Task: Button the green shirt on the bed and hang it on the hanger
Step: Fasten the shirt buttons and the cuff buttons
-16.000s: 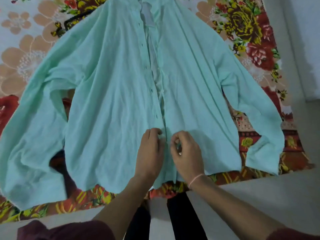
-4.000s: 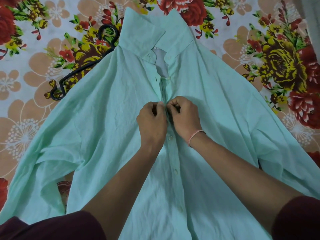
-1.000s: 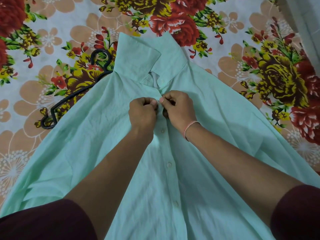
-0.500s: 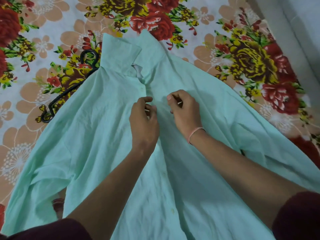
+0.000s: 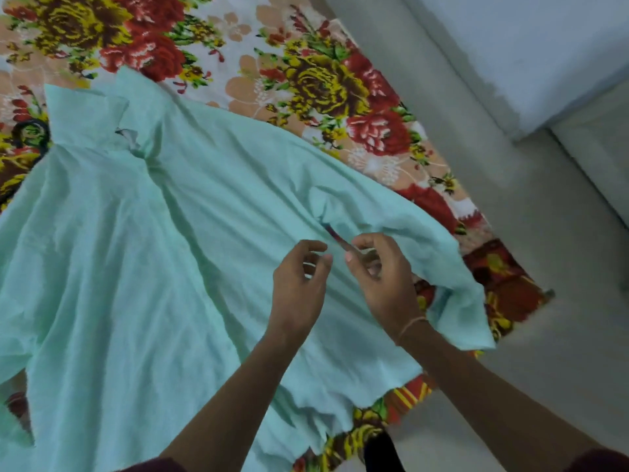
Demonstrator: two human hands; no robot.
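Note:
The green shirt (image 5: 153, 267) lies flat on the bed, front closed up to the raised collar (image 5: 85, 114). Only a bit of the black hanger (image 5: 29, 131) shows at the far left edge, the rest lying under the shirt's shoulder. Both hands hover over the right side of the shirt, beside its right sleeve (image 5: 408, 216). My left hand (image 5: 299, 281) has loosely curled fingers and holds nothing. My right hand (image 5: 377, 270), with a thin band on the wrist, is loosely curled too, just above the gap between sleeve and body.
The floral bedsheet (image 5: 306, 80) covers the bed, whose right edge runs diagonally past the sleeve cuff. Beyond it is a pale grey floor (image 5: 531, 233) and a wall at the top right. The near bed edge lies under the shirt hem.
Both hands have let go of the placket near the collar and moved right and down toward the right sleeve. The view has swung right, pushing the collar and hanger to the left edge.

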